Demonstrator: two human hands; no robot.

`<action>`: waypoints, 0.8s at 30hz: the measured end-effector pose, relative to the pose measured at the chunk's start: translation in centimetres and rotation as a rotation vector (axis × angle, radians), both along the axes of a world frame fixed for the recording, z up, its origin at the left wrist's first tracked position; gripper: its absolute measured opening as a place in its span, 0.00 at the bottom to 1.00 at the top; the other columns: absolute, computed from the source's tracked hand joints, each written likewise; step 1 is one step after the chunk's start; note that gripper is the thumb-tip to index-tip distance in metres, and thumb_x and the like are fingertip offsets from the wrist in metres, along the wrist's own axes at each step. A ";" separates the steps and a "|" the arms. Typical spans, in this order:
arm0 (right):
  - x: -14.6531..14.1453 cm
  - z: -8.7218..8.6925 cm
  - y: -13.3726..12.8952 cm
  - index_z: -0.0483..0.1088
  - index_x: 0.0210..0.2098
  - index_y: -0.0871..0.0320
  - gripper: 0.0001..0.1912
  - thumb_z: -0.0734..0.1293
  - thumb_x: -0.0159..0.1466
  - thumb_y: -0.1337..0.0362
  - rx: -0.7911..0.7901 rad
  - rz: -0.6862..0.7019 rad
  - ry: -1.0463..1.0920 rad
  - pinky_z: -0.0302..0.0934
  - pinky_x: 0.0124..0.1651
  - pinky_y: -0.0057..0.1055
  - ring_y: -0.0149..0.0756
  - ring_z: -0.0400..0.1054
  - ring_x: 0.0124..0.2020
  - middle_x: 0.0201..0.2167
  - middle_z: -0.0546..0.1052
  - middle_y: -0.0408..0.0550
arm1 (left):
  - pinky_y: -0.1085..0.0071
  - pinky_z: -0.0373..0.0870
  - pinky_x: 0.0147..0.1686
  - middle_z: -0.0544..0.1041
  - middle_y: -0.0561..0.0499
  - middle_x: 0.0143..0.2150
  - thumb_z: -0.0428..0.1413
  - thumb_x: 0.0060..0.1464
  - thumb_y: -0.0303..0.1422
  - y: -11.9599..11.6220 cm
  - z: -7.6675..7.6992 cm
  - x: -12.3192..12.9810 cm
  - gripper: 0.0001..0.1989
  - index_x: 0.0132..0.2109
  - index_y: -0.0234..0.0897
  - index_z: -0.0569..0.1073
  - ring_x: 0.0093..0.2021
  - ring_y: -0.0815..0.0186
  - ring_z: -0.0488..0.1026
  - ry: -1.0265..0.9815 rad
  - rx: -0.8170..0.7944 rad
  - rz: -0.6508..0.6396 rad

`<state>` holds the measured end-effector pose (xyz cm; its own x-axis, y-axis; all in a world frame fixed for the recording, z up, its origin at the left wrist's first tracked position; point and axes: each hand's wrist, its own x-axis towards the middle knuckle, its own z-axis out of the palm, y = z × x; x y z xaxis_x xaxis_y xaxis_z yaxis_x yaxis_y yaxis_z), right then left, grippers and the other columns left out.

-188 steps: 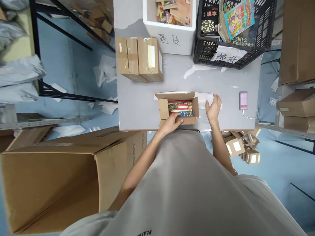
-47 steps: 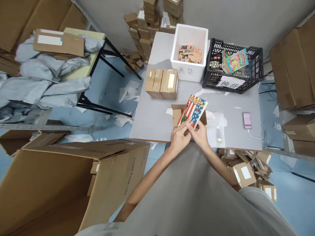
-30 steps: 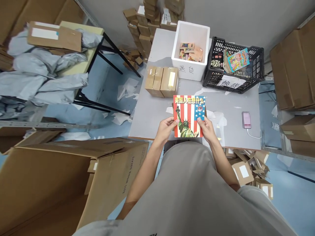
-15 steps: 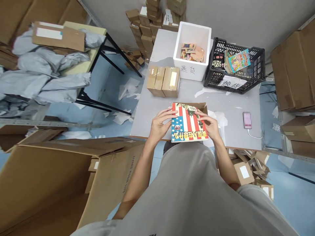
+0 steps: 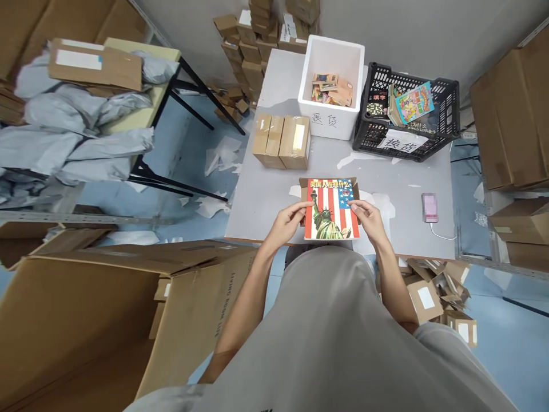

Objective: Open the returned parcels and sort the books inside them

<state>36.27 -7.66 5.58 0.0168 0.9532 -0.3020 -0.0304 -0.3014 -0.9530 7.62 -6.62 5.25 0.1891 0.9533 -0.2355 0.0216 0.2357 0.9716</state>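
A book point(image 5: 330, 212) with red and white stripes, stars and a green statue on its cover is held between my two hands at the table's near edge. My left hand point(image 5: 288, 224) pinches its left edge, and my right hand point(image 5: 369, 220) grips the right edge near the stars. The cover title reads upright from my side. Behind and under the book, a brown cardboard box point(image 5: 303, 184) shows only at its edges; the book hides the rest.
On the grey table point(image 5: 257, 212) stand two taped cardboard boxes point(image 5: 294, 143), a white foam box point(image 5: 332, 120) holding books, and a black plastic crate point(image 5: 405, 137) with books. A phone point(image 5: 430, 207) on a cable lies at the right. A large open carton point(image 5: 206, 297) is at my left.
The book has been turned over, from the side with the barcode and upside-down title to the side with the large statue and upright title. Both hands have shifted to its side edges.
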 end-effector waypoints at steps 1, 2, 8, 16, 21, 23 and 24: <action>0.2 0.2 0.0 0.85 0.46 0.51 0.30 0.80 0.63 0.31 -0.008 -0.007 -0.001 0.81 0.42 0.42 0.51 0.86 0.42 0.39 0.90 0.49 | 0.65 0.81 0.42 0.88 0.45 0.44 0.70 0.59 0.53 0.0 0.0 0.1 0.24 0.51 0.39 0.87 0.41 0.60 0.82 -0.019 -0.012 -0.003; 0.3 0.4 -0.1 0.85 0.46 0.50 0.31 0.79 0.63 0.30 -0.013 -0.010 0.005 0.81 0.42 0.43 0.51 0.86 0.42 0.39 0.90 0.49 | 0.64 0.82 0.44 0.88 0.44 0.45 0.71 0.56 0.51 0.1 0.1 0.1 0.24 0.51 0.39 0.87 0.43 0.59 0.83 -0.037 -0.016 -0.004; -0.2 1.5 0.5 0.79 0.39 0.53 0.38 0.74 0.64 0.22 -0.089 0.017 0.106 0.81 0.41 0.41 0.49 0.88 0.35 0.32 0.89 0.53 | 0.68 0.75 0.29 0.83 0.49 0.28 0.73 0.54 0.63 1.1 0.6 0.8 0.31 0.42 0.38 0.85 0.25 0.65 0.75 -0.028 -0.036 0.114; -0.6 1.1 0.5 0.80 0.43 0.52 0.39 0.73 0.64 0.22 -0.106 -0.003 0.149 0.83 0.43 0.43 0.52 0.89 0.40 0.36 0.90 0.53 | 0.68 0.72 0.26 0.84 0.44 0.32 0.57 0.65 0.73 1.2 2.5 1.4 0.39 0.39 0.39 0.83 0.31 0.61 0.80 0.019 0.102 0.230; -1.5 -0.1 1.4 0.80 0.60 0.47 0.40 0.83 0.58 0.31 0.007 0.018 0.159 0.82 0.57 0.46 0.51 0.87 0.52 0.49 0.91 0.48 | 0.69 0.75 0.35 0.84 0.48 0.41 0.66 0.66 0.55 0.6 5.1 2.1 0.23 0.51 0.40 0.87 0.35 0.64 0.78 0.218 0.328 0.200; -2.4 -0.7 2.5 0.77 0.66 0.47 0.46 0.83 0.57 0.31 0.028 -0.014 0.172 0.80 0.61 0.47 0.49 0.86 0.53 0.50 0.90 0.47 | 0.69 0.76 0.36 0.84 0.48 0.45 0.68 0.65 0.48 0.4 5.8 3.2 0.25 0.62 0.41 0.84 0.35 0.65 0.77 0.273 0.396 0.184; -3.0 -0.9 3.1 0.76 0.67 0.48 0.46 0.81 0.58 0.31 0.030 -0.025 0.167 0.80 0.62 0.47 0.49 0.85 0.54 0.50 0.90 0.47 | 0.69 0.77 0.37 0.84 0.48 0.47 0.67 0.65 0.45 0.2 6.0 4.0 0.28 0.67 0.42 0.82 0.36 0.65 0.78 0.298 0.417 0.170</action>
